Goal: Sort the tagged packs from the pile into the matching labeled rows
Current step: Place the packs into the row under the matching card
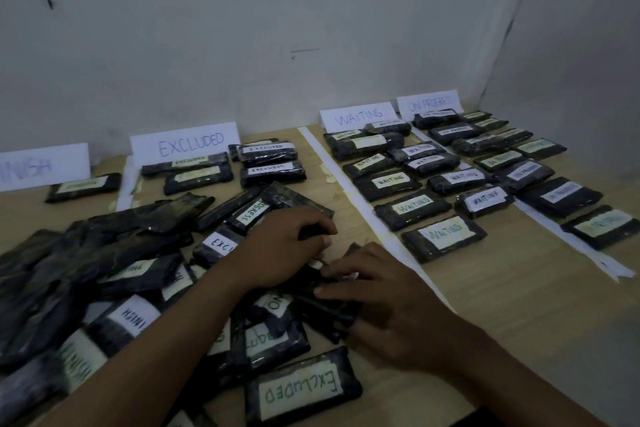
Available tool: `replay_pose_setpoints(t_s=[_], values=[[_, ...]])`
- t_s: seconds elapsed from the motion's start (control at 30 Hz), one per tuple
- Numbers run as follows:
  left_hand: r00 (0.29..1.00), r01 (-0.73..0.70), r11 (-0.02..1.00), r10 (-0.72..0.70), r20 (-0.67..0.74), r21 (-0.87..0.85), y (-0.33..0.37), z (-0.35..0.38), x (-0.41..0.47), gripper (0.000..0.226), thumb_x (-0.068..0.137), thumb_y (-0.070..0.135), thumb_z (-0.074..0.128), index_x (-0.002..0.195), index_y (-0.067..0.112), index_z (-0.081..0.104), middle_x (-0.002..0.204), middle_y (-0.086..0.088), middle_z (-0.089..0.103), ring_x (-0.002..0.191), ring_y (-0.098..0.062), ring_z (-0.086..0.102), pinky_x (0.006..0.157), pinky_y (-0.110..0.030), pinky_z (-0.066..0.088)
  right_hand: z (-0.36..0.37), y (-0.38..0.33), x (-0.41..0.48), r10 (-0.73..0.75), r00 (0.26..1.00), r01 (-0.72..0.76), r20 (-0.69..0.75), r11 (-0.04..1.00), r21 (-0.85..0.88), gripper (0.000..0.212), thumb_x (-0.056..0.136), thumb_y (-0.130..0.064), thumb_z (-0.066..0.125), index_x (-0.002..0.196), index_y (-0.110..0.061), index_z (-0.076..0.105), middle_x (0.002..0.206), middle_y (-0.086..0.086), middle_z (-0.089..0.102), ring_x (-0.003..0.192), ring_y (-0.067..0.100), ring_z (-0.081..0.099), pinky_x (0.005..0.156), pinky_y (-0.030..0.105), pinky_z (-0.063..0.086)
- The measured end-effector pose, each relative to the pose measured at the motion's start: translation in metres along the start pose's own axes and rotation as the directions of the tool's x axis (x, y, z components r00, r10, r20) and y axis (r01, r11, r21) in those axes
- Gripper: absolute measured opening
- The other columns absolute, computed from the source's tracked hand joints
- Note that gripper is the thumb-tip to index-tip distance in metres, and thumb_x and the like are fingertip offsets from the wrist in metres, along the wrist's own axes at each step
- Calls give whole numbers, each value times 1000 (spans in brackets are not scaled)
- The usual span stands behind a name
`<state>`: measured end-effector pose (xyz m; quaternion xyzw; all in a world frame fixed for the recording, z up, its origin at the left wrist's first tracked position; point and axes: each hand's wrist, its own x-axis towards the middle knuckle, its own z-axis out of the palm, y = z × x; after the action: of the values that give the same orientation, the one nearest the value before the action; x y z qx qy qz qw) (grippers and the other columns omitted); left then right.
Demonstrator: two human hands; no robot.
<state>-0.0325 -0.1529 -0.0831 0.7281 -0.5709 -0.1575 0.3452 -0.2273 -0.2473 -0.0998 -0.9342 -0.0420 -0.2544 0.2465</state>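
Note:
A pile of black plastic packs [114, 274] with white tags covers the table's left front. My left hand [284, 246] and my right hand [388, 298] meet at the pile's right edge, fingers curled on a dark pack [322, 302] whose tag is hidden. Standing cards read FINISH [43, 166], EXCLUDED [188, 142], WAITING [358, 114] and ON PROGRESS [429, 104]. Tagged packs lie in rows before each card: one under FINISH, several under EXCLUDED [272, 172], WAITING [414, 208] and ON PROGRESS [557, 196].
White tape strips [346, 177] divide the wooden table [519, 305] into lanes. A pack tagged EXCLUDED [301, 388] lies at the front edge. Grey walls close the back and right sides. Bare wood shows at the right front.

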Motion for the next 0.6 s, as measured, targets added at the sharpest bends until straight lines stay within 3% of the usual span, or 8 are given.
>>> replay_pose_setpoints(t_s=[0.07, 0.13, 0.2, 0.27, 0.37, 0.47, 0.6], values=[[1000, 19, 999, -21, -21, -49, 1, -3, 0, 12, 92, 23, 61, 100, 28, 69, 100, 19, 63, 89, 3, 60, 81, -21, 48, -5, 4, -3, 57, 996, -45, -71, 988, 151, 29, 83, -19, 72, 113, -20, 70, 115, -6, 65, 107, 16, 58, 86, 30, 47], [999, 38, 996, -40, -27, -75, 1, -4, 1, 13, 92, 20, 60, 98, 29, 69, 100, 18, 64, 90, 2, 60, 80, -19, 47, -17, 7, -9, 215, 961, -139, -174, 919, 368, 23, 81, -21, 69, 104, -24, 73, 101, -7, 70, 98, 16, 65, 81, 30, 52], [999, 31, 997, -32, -27, -64, 3, -3, 2, 14, 92, 18, 60, 97, 28, 69, 100, 19, 64, 92, 3, 58, 82, -18, 46, -24, 10, -9, 463, 858, -248, -224, 754, 609, 15, 78, -22, 69, 92, -26, 74, 86, -2, 72, 80, 13, 68, 66, 27, 53], [1000, 16, 1000, -16, -24, -10, 5, -2, 2, 14, 92, 18, 60, 97, 28, 69, 101, 20, 62, 95, 4, 56, 85, -19, 45, -25, 14, -8, 666, 718, -295, -202, 553, 779, 7, 81, -13, 69, 87, -17, 71, 72, 6, 68, 59, 19, 61, 50, 27, 48], [1000, 5, 999, -4, -10, 53, 5, 0, 1, 14, 92, 21, 59, 100, 29, 68, 101, 21, 60, 95, 3, 55, 86, -23, 46, -27, 16, -5, 779, 602, -327, -173, 438, 837, 16, 86, -2, 60, 99, -9, 66, 58, 11, 61, 42, 20, 49, 41, 25, 42], [1000, -18, 994, 19, -2, 112, 4, 2, 1, 15, 92, 22, 60, 103, 29, 67, 103, 20, 59, 97, 2, 54, 87, -25, 46, -25, 14, -3, 774, 608, -332, -176, 449, 829, 20, 87, -3, 61, 103, -14, 66, 60, 14, 62, 39, 23, 48, 41, 28, 42], [997, -68, 973, 71, -5, 221, 6, 4, 0, 17, 91, 20, 60, 105, 28, 67, 105, 17, 59, 95, 1, 51, 83, -15, 40, -24, 14, -3, 770, 620, -332, -153, 433, 838, 24, 87, -2, 61, 107, -13, 66, 70, 12, 66, 46, 24, 50, 43, 32, 45]])
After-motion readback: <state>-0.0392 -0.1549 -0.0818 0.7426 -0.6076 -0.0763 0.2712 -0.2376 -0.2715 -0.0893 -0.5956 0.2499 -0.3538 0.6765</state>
